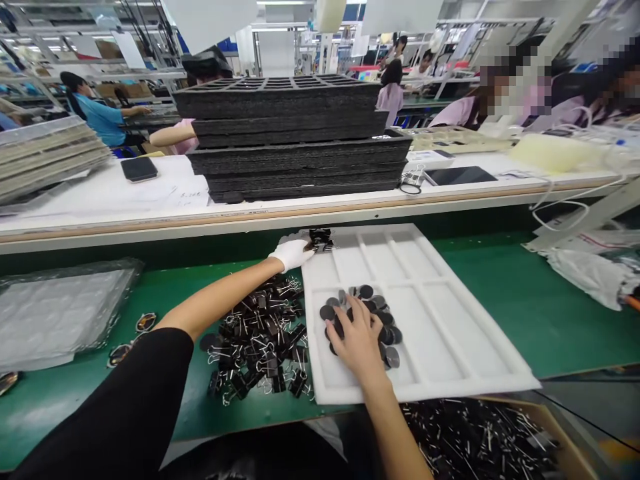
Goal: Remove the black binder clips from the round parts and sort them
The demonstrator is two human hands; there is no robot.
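Observation:
My left hand point(291, 253), in a white glove, reaches forward to the far left corner of a white foam tray point(450, 333) and is closed on a small black clipped part point(321, 239) resting there. My right hand point(357, 340) is bare and lies on a pile of dark round discs point(367, 293) in the tray's near left compartment, fingers bent down among them. A heap of black binder clips point(260, 340) lies on the green mat between my arms, just left of the tray.
A tall stack of black foam trays point(295, 140) stands on the white shelf behind. Clear plastic sheets point(55, 313) lie at left, a cardboard box of clips point(485, 440) at the near right, a plastic bag point(590, 273) at right. Other people work beyond.

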